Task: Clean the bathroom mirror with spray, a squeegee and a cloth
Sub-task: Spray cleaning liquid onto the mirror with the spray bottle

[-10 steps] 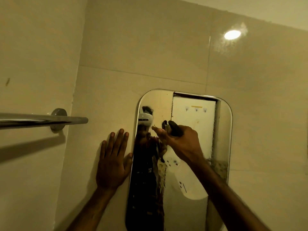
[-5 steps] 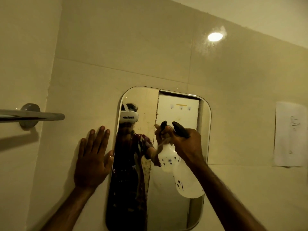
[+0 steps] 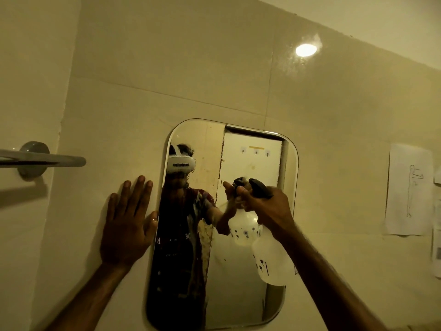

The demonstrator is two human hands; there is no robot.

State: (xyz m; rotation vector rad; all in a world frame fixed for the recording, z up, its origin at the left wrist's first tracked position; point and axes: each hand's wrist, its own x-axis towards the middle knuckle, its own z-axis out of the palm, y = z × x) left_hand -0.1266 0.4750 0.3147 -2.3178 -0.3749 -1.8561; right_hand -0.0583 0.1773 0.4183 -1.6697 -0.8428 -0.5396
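A rounded rectangular mirror [image 3: 241, 299] hangs on the beige tiled wall, streaked and spotted, reflecting a person with a white headset. My right hand [image 3: 269, 206] grips a translucent spray bottle [image 3: 269, 261] by its black trigger head, nozzle aimed at the glass close to the mirror's upper right part. The bottle's reflection shows just left of it. My left hand [image 3: 128, 223] lies flat with fingers spread on the wall tile, its thumb touching the mirror's left edge. No squeegee or cloth is in view.
A metal towel bar [image 3: 43, 160] juts from the left wall at head height. Paper sheets [image 3: 409, 189] are stuck to the wall right of the mirror. A ceiling light's reflection [image 3: 306, 49] glares on the upper tile.
The view has shifted right, so mirror and towel bar slid left and the paper sheets appeared. My right hand with the bottle lowered slightly; my left hand stays flat on the wall.
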